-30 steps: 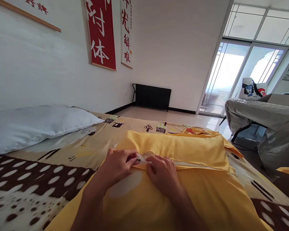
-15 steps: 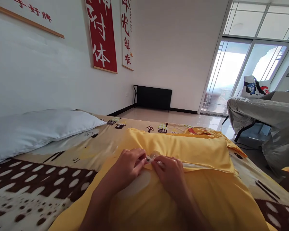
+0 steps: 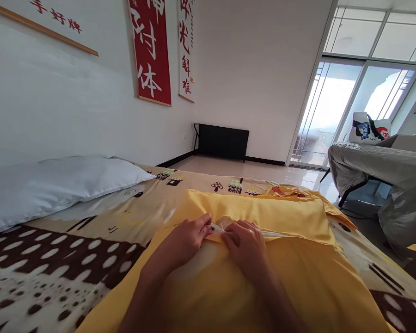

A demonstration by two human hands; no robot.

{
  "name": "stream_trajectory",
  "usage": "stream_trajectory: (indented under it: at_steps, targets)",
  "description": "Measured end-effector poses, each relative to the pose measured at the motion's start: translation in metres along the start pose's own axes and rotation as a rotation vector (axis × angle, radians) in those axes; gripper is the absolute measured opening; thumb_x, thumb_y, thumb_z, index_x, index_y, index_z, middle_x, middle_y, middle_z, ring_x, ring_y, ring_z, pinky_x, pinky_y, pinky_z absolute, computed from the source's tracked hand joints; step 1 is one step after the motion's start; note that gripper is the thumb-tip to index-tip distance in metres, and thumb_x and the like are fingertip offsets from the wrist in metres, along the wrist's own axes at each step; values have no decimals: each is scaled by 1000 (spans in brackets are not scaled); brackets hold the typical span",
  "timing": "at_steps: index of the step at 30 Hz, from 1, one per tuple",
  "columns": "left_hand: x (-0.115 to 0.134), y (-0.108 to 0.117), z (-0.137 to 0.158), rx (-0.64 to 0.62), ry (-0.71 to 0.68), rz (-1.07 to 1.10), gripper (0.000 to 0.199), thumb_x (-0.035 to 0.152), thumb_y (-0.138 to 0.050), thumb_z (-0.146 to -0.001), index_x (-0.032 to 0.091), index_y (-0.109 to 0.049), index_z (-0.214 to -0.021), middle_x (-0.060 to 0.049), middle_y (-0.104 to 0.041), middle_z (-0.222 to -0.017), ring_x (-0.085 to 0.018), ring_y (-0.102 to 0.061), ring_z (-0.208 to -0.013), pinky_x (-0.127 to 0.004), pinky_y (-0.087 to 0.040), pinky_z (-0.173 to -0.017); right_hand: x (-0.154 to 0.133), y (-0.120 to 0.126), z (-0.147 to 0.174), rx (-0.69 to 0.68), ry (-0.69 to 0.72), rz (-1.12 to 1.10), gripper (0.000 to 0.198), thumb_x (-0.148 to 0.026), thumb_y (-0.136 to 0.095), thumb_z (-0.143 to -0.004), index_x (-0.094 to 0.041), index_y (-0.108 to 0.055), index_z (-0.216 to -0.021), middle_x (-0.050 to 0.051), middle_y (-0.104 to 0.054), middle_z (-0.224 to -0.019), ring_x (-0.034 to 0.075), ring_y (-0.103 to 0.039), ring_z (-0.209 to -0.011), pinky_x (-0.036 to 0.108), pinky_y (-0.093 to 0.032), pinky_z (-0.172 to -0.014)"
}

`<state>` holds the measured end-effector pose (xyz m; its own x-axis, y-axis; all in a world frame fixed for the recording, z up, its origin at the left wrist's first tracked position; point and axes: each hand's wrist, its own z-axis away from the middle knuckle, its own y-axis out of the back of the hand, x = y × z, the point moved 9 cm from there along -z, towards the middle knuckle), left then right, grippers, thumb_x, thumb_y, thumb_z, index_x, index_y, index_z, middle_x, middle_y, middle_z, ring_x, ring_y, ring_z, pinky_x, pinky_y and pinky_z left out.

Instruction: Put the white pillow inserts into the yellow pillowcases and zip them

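Note:
A large piece of yellow cloth (image 3: 291, 273) lies spread on the bed, with a folded section at its far side. Across it runs a pale, see-through strip (image 3: 275, 234) with white lines, like a zip closure. My left hand (image 3: 190, 236) is closed, thumb and fingers pinching the strip's left end, where a small dark spot shows. Just to the right, my right hand (image 3: 244, 238) is also closed, pinching the strip with thumb and curled fingers. Between the hands a short stretch of clear material is visible. My fingers partly hide what they grip.
A white pillow (image 3: 72, 185) lies at the left on a patterned bedsheet (image 3: 190, 180). Beyond the bed, a black panel (image 3: 223, 142) on legs leans near the wall. At the right stands a plastic-covered table (image 3: 377, 155) bearing a printed bag (image 3: 370, 127), near glass doors.
My right hand has shifted slightly right, widening the gap between my hands a little. Both hands still pinch the strip. The camera view has moved slightly.

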<state>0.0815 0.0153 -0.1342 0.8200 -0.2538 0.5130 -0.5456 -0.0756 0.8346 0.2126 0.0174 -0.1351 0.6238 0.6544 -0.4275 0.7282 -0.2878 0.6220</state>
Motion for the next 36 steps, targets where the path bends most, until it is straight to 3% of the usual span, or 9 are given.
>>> stream_trajectory:
  at_steps: [5,12,20,29,36]
  targets:
    - [-1,5,-1,-1,-52,77,25,37,-30,-91,21,-43,-78,2,-54,-70,-16,-49,-63,-27,-35,-63,-11,3,1,34,61,51,16,-18,-52,-88,-20,-59,-73,1,-62,-78,16,-51,-77,30,-34,-75]
    - [14,5,-2,39,-120,146,23,35,-29,-91,20,-39,-76,2,-49,-70,-14,-46,-64,-26,-36,-64,-16,-1,4,59,50,-117,16,-14,-48,-87,-20,-58,-98,3,-66,-95,17,-56,-89,28,-36,-79]
    - [1,6,3,35,-69,78,24,35,-38,-88,20,-39,-69,4,-46,-60,-13,-41,-55,-25,-30,-54,-10,-5,5,33,-49,-132,15,-21,-52,-88,-21,-61,-76,-2,-66,-74,14,-57,-73,25,-31,-70]
    - [-15,10,4,-20,-87,89,27,38,-38,-88,19,-44,-70,3,-48,-65,-13,-42,-61,-24,-32,-58,-17,-8,4,-7,11,-75,18,-17,-55,-86,-20,-55,-68,-4,-63,-69,12,-53,-69,25,-27,-72]
    - [-39,31,5,127,-3,-32,27,37,-37,-83,19,-43,-65,2,-49,-62,-14,-43,-61,-26,-32,-62,-12,-11,4,-25,-7,-61,18,-17,-55,-86,-19,-53,-68,-4,-62,-68,11,-53,-68,25,-25,-72]
